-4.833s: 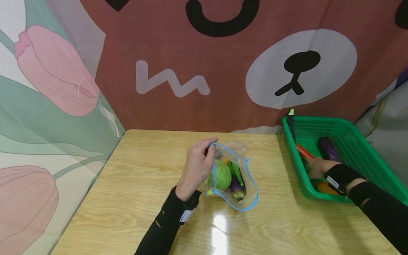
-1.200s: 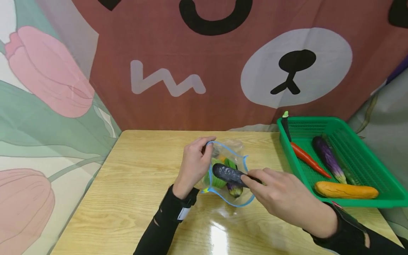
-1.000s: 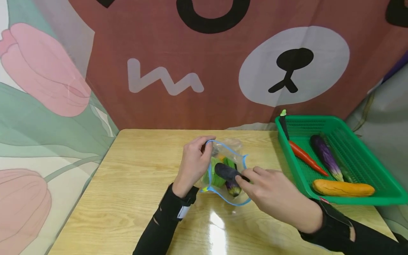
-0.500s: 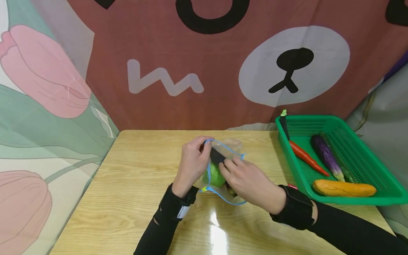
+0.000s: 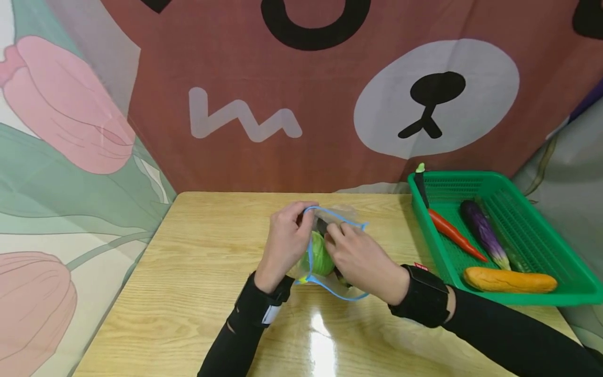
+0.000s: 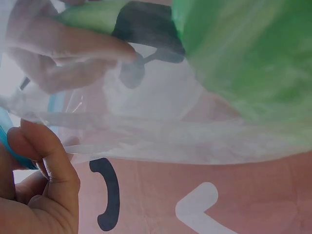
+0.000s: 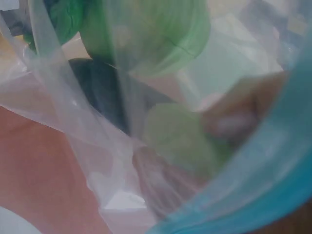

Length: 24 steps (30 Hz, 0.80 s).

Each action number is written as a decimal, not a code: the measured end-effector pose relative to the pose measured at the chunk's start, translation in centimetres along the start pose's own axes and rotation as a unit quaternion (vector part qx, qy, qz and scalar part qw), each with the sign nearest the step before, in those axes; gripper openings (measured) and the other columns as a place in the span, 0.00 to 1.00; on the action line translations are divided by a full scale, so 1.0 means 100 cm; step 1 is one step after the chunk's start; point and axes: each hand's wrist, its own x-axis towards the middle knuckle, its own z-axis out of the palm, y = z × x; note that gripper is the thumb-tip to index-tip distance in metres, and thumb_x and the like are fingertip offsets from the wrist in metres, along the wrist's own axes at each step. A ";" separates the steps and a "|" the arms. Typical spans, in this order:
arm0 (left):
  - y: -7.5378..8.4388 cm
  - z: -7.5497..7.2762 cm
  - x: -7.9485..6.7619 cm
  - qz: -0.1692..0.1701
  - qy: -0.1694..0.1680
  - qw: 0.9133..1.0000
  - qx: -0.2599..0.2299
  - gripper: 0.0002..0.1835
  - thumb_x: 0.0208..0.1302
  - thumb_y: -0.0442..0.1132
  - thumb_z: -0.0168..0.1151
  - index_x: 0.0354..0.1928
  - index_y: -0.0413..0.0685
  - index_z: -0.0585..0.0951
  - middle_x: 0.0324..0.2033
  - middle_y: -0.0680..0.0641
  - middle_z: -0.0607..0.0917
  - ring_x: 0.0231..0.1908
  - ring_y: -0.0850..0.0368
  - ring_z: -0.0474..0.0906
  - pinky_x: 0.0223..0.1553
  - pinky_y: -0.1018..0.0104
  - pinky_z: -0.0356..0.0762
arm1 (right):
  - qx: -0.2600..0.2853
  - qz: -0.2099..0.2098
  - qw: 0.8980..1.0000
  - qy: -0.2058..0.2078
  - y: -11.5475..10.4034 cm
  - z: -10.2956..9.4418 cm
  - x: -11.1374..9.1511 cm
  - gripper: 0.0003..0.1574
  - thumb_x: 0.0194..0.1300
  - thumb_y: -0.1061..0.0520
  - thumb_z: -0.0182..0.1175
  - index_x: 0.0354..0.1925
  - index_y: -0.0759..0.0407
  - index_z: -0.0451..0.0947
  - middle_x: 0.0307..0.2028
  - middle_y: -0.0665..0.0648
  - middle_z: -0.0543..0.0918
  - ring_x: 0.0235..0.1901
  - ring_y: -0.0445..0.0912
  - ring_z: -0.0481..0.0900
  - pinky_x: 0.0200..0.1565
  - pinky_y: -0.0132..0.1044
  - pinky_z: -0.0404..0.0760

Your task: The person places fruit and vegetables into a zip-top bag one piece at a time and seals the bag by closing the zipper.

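Note:
My left hand (image 5: 287, 238) pinches the blue-edged rim of a clear zip bag (image 5: 330, 291), holding its mouth wide. Inside the bag is my right hand (image 5: 360, 256), its fingers around the pale green stem end of a dark eggplant (image 7: 100, 90). That eggplant points toward the far side of the bag, behind a green cabbage (image 5: 322, 256). In the left wrist view, the right hand's fingers (image 6: 63, 53) show through the plastic at the eggplant's end. A purple eggplant lower in the bag is mostly hidden under the right hand.
A green plastic basket (image 5: 577, 283) stands at the table's right side. It holds a red chili pepper (image 5: 456, 234), a purple eggplant (image 5: 485, 233), a long yellow vegetable (image 5: 511, 279) and a slim black vegetable (image 5: 421, 188) with a green tip. A printed cloth (image 5: 245, 162) hangs behind the wooden table.
My right hand reached into the basket, brought the dark eggplant over the bag's mouth, then lowered it inside toward the far side. The left hand has stayed on the rim.

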 end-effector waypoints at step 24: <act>0.000 -0.003 0.000 0.000 -0.005 1.000 -0.004 0.13 0.69 0.32 0.48 0.44 0.40 0.84 0.19 0.52 0.73 0.14 0.63 0.61 0.16 0.70 0.60 | 0.098 -0.032 0.995 -0.014 0.008 -0.008 -0.004 0.17 0.55 0.62 0.65 0.46 0.59 0.81 0.57 0.65 0.73 0.25 0.49 0.76 0.20 0.31 0.69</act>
